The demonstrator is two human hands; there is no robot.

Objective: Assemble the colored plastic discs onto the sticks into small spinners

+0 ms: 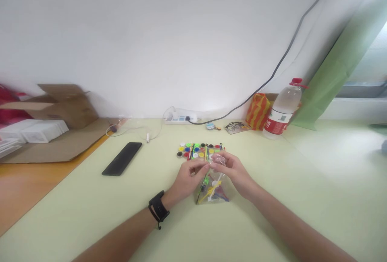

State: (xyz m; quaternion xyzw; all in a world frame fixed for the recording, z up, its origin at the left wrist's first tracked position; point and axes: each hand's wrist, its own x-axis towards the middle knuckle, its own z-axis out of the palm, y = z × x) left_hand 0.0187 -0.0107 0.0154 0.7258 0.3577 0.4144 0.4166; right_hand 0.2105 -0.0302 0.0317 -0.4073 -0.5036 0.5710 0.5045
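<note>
Both my hands meet at the top of a clear plastic bag [213,191], which hangs or stands just above the pale green table. Inside it show small coloured plastic pieces in yellow, green, white, red and blue. My left hand [190,175] pinches the bag's upper edge between thumb and fingers. From the other side, my right hand [236,170] is closed on the same edge, fingertips close to the left thumb. Behind the hands lie rows of small coloured round pieces [196,149] with thin sticks among them, partly hidden by my fingers.
To the left lie a black phone [122,159] and a white cable [148,138]. A power strip [180,117] sits against the wall. At the back right stand a large bottle [279,113] and a striped red-yellow bag [258,111]. An open cardboard box [68,107] is far left.
</note>
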